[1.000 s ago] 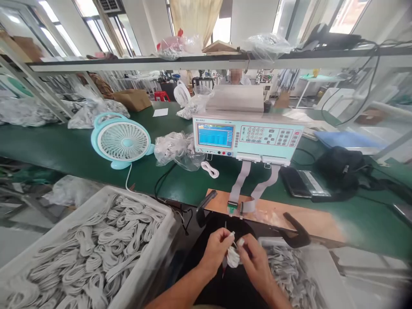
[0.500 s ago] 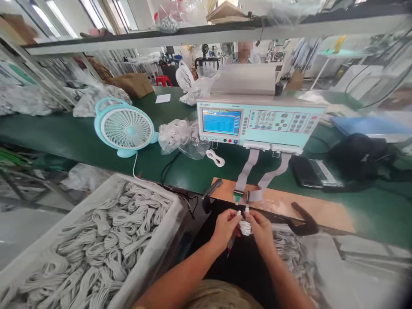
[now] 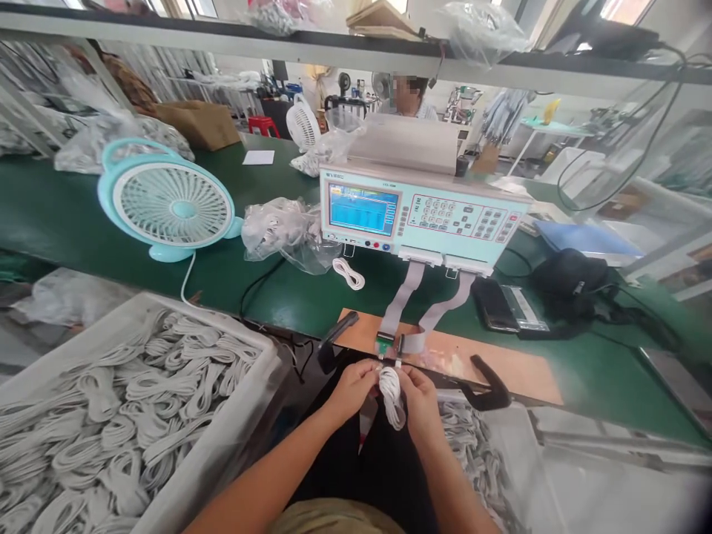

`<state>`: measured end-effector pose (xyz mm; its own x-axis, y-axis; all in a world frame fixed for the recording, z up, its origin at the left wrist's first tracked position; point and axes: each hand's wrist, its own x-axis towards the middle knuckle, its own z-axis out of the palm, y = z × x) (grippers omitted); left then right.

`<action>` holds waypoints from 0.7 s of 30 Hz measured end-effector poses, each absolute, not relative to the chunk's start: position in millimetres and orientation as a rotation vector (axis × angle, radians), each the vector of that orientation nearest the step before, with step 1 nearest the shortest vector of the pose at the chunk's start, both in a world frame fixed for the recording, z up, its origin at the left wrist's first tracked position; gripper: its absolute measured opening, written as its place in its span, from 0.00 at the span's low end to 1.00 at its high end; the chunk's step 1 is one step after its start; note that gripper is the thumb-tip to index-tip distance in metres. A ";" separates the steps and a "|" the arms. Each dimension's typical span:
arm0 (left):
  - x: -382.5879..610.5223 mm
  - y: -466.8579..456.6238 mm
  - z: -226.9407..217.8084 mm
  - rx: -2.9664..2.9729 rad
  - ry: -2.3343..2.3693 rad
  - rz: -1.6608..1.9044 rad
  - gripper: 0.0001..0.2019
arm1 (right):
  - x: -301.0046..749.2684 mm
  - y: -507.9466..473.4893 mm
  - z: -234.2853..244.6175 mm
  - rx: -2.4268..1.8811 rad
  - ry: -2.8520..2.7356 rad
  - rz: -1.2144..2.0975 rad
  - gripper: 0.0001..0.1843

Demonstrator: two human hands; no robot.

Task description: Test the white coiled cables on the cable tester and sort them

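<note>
Sitting off to your left is a big white bin (image 3: 236, 414) loaded with coiled grey-white cables (image 3: 150, 386), and behind it on the green bench (image 3: 61, 215) there's a light-blue fan (image 3: 175, 204). Next over comes a clear plastic bag (image 3: 275, 230) with stuff in it, then a black clamp (image 3: 337, 337) at the bench edge and a loose white coil (image 3: 348, 274) lying near the tester.

Your left hand (image 3: 353, 386) is pinching one end of the white cable bundle (image 3: 392, 399), right up by the small green board (image 3: 383, 345). The bundle hangs between your hands, just off the bench edge. Can't tell if that end is actually plugged in. Grey ribbon cables (image 3: 401, 300) run up from there to the tester (image 3: 423, 219), whose screen is lit blue. Your right hand (image 3: 421, 400) has its fingers closed on the bundle's other side, near the connectors.

Further right: another bin of cables (image 3: 515, 437), the wooden strip (image 3: 526, 371), a second black clamp (image 3: 489, 386) and a black bag (image 3: 572, 273).
</note>
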<state>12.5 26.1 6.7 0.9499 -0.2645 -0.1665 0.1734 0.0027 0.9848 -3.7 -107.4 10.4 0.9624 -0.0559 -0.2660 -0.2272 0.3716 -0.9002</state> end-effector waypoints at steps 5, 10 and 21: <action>15.5 20.6 3.3 1.604 -0.023 -0.163 0.14 | -2.1 -109.7 8.2 -1.239 0.207 0.099 0.13; 12.1 12.1 0.1 1.472 0.067 -0.124 0.13 | 0.7 -110.9 6.2 -1.252 0.196 0.110 0.13; 5.4 6.8 -1.2 1.435 0.134 -0.067 0.15 | 0.6 -105.6 10.4 -1.206 0.235 0.103 0.17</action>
